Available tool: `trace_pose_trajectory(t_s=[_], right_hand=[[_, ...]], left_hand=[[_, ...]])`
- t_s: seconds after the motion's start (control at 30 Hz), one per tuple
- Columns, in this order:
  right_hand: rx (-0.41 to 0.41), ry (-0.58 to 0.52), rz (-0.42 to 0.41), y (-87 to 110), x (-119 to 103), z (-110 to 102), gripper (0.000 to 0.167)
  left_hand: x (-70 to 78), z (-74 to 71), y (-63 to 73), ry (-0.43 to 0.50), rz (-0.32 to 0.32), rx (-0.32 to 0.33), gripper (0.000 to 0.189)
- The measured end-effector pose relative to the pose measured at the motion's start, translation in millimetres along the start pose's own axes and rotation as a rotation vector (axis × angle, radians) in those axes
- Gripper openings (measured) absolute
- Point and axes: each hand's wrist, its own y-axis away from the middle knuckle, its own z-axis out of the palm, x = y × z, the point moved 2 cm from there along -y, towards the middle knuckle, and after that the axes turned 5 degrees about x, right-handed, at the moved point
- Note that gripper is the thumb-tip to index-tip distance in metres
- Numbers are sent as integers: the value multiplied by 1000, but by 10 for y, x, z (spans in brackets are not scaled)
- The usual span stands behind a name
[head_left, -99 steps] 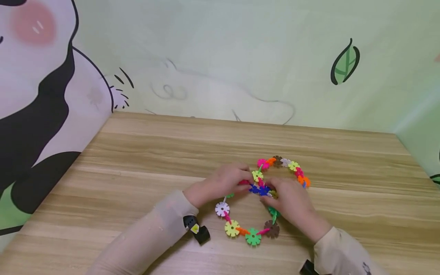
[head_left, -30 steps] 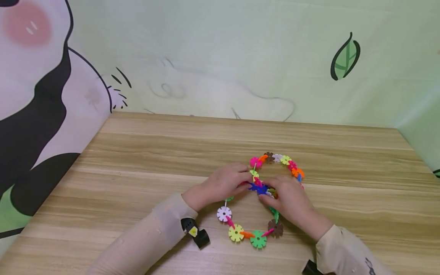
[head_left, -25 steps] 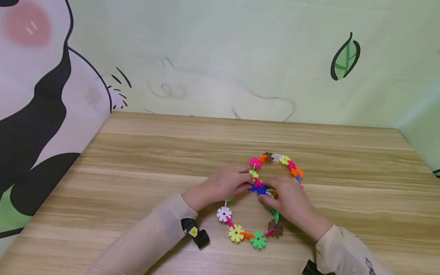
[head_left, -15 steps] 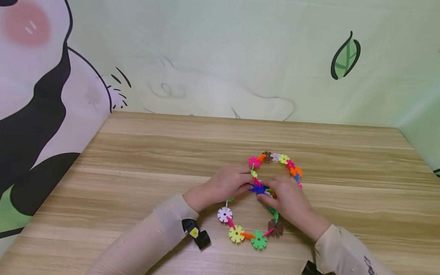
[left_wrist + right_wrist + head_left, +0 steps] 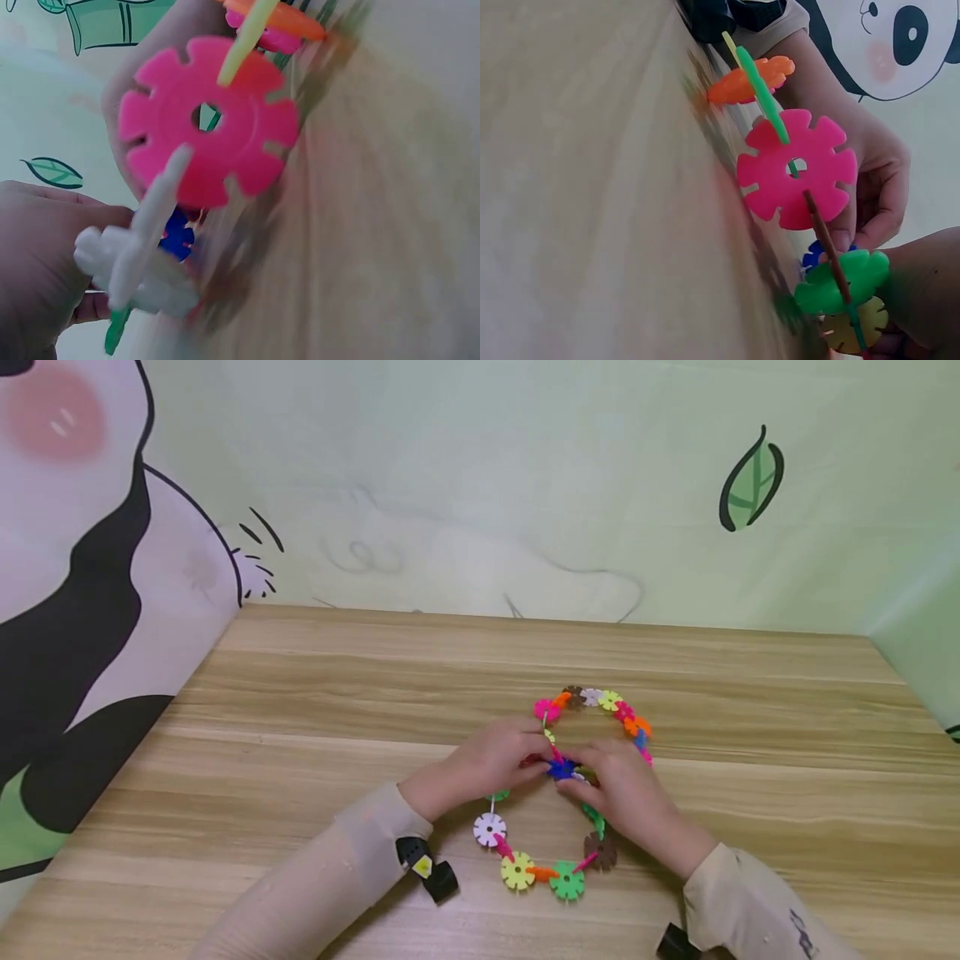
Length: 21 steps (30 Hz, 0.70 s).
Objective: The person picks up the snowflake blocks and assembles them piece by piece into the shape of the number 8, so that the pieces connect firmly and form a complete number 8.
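Observation:
Slotted plastic snowflake discs in many colours are linked into a chain that makes two loops on the table, meeting between the hands. My left hand (image 5: 487, 764) pinches the chain at the left of this meeting point, its fingertips partly hiding a red disc. From the right, my right hand (image 5: 633, 789) grips the chain with thumb and fingers beside a blue disc (image 5: 560, 768). The near loop includes a white disc (image 5: 490, 832), a yellow disc (image 5: 517, 871) and a green disc (image 5: 567, 881). A pink disc (image 5: 547, 710) lies on the far loop. The fingers cover the joint itself.
The wooden table (image 5: 337, 693) reaches back to a pale green wall (image 5: 465, 468) with a painted leaf. A panda picture (image 5: 67, 635) stands along the left side. Black wrist cameras hang by both sleeves, the left camera (image 5: 441, 882) close to the near loop.
The far loop has shifted left, and the blue discs between my hands, side by side earlier, now overlap. My right hand has edged slightly left; my left hand is nearly still.

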Motion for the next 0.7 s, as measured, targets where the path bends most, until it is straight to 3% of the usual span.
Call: trace_pose_trajectory(t_s=[0.27,0.7], right_hand=[[-5,57,39,-62,45,-33,38],[-44,-1,71,-130,78,-36,33]], left_hand=[[-43,-62,-19,28,-69,-60,9],[-66,-67,-27,-19,-91,-55,6]])
